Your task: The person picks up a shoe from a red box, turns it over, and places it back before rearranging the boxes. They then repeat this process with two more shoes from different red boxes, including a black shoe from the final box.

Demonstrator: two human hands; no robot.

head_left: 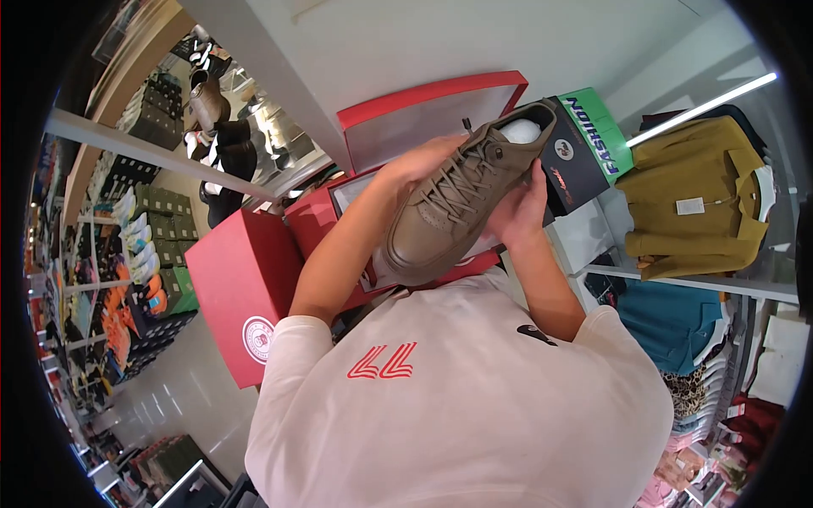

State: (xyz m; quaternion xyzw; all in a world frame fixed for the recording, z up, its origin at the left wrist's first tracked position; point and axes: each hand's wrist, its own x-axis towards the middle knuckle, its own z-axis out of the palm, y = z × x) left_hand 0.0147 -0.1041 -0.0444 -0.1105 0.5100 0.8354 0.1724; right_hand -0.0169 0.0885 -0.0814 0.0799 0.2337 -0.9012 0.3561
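A brown lace-up shoe [461, 195] is held up in front of the chest, its toe pointing down and to the left. White stuffing shows in its opening. My left hand [429, 159] and my right hand [522, 203] support it from opposite sides. The left fingers pass behind the shoe and are mostly hidden; the right fingers wrap round the heel side. Beneath the shoe lies an open red box [315, 218], largely covered by my arms. Its red-rimmed lid [432, 110] stands tilted behind.
A closed red box [246, 292] stands at the left. Beside the shoe is a green and black box [584, 148]. An olive shirt [699, 199] and a teal shirt [669, 322] hang at the right. Shoe shelves [161, 220] line the far left.
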